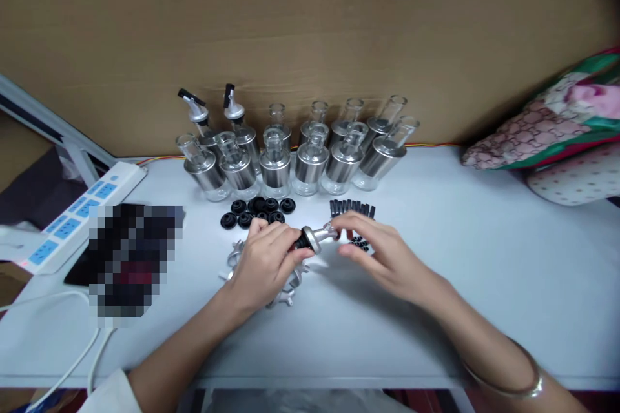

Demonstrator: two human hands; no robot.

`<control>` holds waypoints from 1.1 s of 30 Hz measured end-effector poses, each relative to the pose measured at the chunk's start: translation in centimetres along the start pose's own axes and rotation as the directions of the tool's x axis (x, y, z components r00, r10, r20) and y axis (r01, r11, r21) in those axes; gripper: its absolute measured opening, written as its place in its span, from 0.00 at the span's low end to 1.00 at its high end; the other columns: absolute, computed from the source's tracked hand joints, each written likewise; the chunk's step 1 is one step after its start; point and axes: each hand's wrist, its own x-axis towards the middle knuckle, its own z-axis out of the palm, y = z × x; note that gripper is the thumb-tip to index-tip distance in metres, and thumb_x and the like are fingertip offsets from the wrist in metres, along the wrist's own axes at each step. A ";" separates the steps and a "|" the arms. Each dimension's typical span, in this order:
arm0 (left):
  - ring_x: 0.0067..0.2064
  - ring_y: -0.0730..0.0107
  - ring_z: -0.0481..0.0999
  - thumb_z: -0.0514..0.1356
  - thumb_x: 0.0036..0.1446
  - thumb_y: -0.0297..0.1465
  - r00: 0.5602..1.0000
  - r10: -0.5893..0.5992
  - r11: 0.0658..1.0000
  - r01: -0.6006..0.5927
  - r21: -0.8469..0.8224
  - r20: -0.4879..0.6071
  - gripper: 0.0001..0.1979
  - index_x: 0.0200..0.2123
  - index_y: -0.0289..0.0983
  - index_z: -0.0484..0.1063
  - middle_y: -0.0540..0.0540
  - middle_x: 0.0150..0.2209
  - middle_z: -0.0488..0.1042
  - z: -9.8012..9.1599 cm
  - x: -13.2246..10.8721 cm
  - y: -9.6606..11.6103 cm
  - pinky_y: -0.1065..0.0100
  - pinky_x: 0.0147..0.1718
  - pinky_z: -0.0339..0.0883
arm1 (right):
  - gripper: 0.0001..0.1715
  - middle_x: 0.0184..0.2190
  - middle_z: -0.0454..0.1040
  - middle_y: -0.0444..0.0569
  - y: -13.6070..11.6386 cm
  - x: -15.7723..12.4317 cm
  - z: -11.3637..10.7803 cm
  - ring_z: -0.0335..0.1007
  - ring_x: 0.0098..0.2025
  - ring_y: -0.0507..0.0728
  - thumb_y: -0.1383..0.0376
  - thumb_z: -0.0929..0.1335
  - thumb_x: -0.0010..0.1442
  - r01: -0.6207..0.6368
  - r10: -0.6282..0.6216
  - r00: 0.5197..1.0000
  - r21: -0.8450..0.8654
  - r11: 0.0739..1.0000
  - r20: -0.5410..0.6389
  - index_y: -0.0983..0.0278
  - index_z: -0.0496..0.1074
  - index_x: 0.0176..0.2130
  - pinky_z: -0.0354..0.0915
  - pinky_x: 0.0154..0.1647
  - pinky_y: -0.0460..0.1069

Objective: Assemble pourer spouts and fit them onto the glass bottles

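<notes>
My left hand (268,255) is closed around the black ribbed stopper end of a bottle pour spout (317,238), its silver neck pointing right. My right hand (375,248) is at the spout's tip, index fingertip touching it and thumb held apart below. Whether a small part sits under that fingertip is hidden. Under my left hand lie several loose silver spout pieces (283,297), partly covered. Just beyond are several black round stoppers (287,206) in a cluster. Near my right fingers are a row of black flap levers (352,208) and several small black pieces (360,243).
Several glass bottles with metal bands (311,164) stand in two rows at the back; two rear-left ones carry pour spouts (234,110). On the left are a power strip (68,226), a dark blurred device (130,258) and white cables (92,355). Patterned fabric (523,132) sits at right.
</notes>
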 end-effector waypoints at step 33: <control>0.28 0.70 0.63 0.45 0.64 0.37 0.985 -0.057 0.975 0.090 -0.201 0.164 0.16 0.29 0.37 0.64 0.52 0.24 0.66 -0.7 0.1 1.3 0.63 0.34 0.51 | 0.16 0.24 0.65 0.47 -1.0 -0.1 2.0 0.59 0.26 0.54 0.61 0.55 0.68 0.304 -0.315 0.942 -0.105 0.947 -0.115 0.63 0.61 0.31 0.58 0.28 0.50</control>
